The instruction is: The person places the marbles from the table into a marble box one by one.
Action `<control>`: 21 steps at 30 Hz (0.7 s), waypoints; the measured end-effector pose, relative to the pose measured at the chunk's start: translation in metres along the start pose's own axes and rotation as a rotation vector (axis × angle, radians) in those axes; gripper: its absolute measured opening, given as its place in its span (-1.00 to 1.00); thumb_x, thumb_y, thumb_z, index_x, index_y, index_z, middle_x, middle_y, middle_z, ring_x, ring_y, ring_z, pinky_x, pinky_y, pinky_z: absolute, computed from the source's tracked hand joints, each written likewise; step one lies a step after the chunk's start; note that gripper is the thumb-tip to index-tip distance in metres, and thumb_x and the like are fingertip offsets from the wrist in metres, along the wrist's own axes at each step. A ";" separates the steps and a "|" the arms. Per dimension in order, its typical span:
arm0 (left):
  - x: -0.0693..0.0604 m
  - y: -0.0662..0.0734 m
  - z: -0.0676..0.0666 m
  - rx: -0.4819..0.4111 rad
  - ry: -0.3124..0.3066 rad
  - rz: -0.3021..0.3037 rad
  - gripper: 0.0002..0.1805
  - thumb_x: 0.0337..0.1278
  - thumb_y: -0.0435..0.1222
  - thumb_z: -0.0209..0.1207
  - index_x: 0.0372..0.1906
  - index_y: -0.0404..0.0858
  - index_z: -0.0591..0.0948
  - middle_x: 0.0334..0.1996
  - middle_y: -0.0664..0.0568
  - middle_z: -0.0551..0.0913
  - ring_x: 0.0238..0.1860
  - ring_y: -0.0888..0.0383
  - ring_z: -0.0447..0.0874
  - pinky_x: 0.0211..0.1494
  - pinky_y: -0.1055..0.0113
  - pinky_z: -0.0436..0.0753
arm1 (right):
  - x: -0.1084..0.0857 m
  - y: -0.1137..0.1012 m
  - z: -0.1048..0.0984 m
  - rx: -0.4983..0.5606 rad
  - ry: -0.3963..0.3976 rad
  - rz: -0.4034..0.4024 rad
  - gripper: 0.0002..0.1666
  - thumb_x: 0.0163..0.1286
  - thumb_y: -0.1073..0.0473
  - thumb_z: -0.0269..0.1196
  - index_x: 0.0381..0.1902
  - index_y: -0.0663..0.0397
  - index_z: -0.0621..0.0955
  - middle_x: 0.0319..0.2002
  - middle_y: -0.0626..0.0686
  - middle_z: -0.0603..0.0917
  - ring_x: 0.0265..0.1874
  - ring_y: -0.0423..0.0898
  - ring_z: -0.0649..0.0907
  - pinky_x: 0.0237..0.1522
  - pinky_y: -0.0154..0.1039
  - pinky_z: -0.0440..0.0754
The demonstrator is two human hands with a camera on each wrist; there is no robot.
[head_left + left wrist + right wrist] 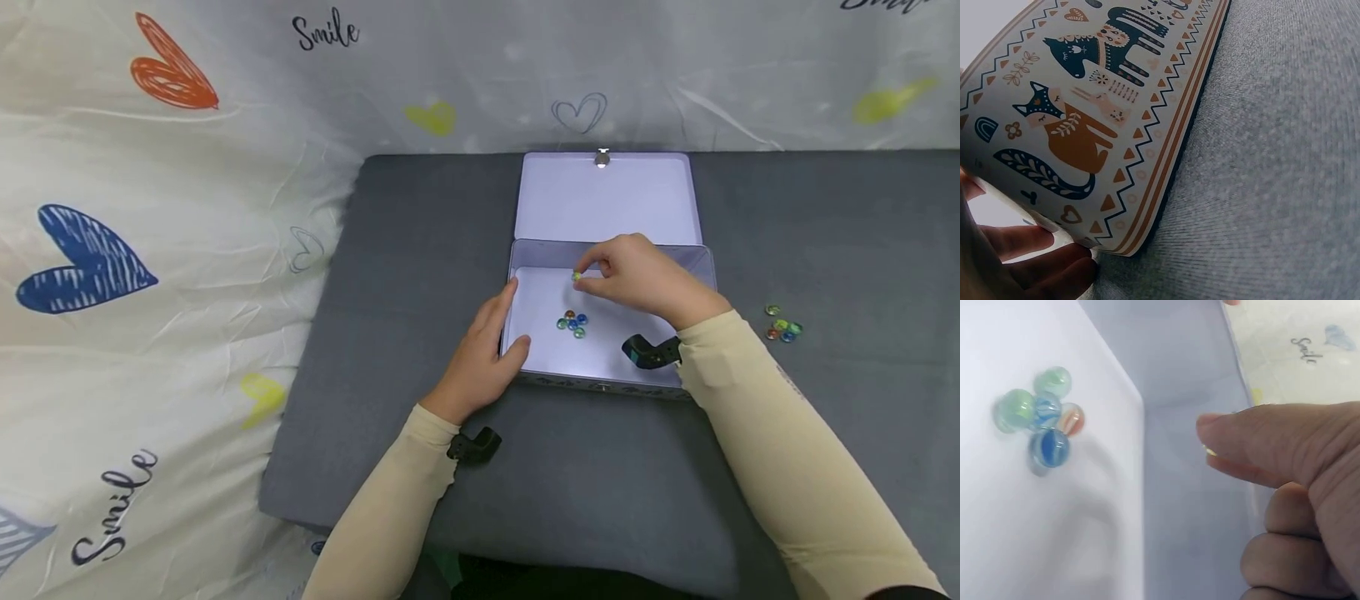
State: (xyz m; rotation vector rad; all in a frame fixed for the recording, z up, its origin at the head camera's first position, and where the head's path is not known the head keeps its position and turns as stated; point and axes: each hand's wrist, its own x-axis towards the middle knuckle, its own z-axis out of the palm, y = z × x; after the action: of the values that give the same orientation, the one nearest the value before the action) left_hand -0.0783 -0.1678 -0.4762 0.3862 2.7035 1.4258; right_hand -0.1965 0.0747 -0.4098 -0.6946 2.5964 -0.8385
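A rectangular tin box (551,358) stands with its lid (607,196) folded back. In the head view my right hand (645,275) is over the box, pinching a yellow-green marble (577,276) between thumb and index finger; only a yellow sliver shows in the right wrist view. Below it, several glass marbles (1047,411) in blue, green and orange lie clustered on the white box floor. My left hand (480,358) holds the box's left side near the front corner, fingers along the outside and thumb over the rim. The left wrist view shows the animal-patterned outer wall (1079,137).
To the right of the box, several more marbles (783,327) lie together on the grey tablecloth (420,250). The lid's metal clasp (602,158) sits at its far edge. A white curtain (465,75) with hearts and lettering hangs behind and at the left.
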 end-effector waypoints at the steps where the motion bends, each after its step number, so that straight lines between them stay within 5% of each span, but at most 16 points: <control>1: 0.000 0.000 0.000 -0.001 0.003 -0.001 -0.15 0.42 -0.09 0.01 0.73 -0.06 0.02 0.61 -0.11 0.21 0.58 -0.04 0.23 0.50 -0.16 0.36 | 0.001 0.001 0.001 0.000 -0.016 0.007 -0.75 0.38 0.17 0.43 -0.06 0.18 0.81 -0.71 -0.06 0.30 -0.66 -0.13 0.29 -0.52 -0.24 0.25; 13: -0.001 -0.001 0.000 -0.010 0.014 0.018 -0.15 0.42 -0.13 0.03 0.73 -0.06 0.04 0.61 -0.15 0.21 0.59 -0.07 0.22 0.52 -0.16 0.34 | 0.008 0.012 0.015 -0.048 -0.111 0.054 -0.79 0.37 0.28 0.40 -0.07 0.23 0.80 -0.55 0.06 0.49 -0.46 -0.02 0.45 -0.40 -0.15 0.40; 21: -0.001 0.001 0.000 -0.015 0.014 0.026 -0.15 0.43 -0.12 0.03 0.73 -0.08 0.04 0.61 -0.15 0.21 0.59 -0.06 0.22 0.51 -0.16 0.35 | 0.008 0.016 0.018 -0.074 -0.152 0.054 -0.79 0.37 0.28 0.41 -0.07 0.23 0.80 -0.56 0.06 0.53 -0.51 -0.05 0.45 -0.44 -0.17 0.39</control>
State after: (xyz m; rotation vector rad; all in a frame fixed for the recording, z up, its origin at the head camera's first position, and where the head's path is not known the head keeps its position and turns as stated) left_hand -0.0775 -0.1676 -0.4756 0.4128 2.7071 1.4604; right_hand -0.2011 0.0735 -0.4343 -0.6774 2.5081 -0.6492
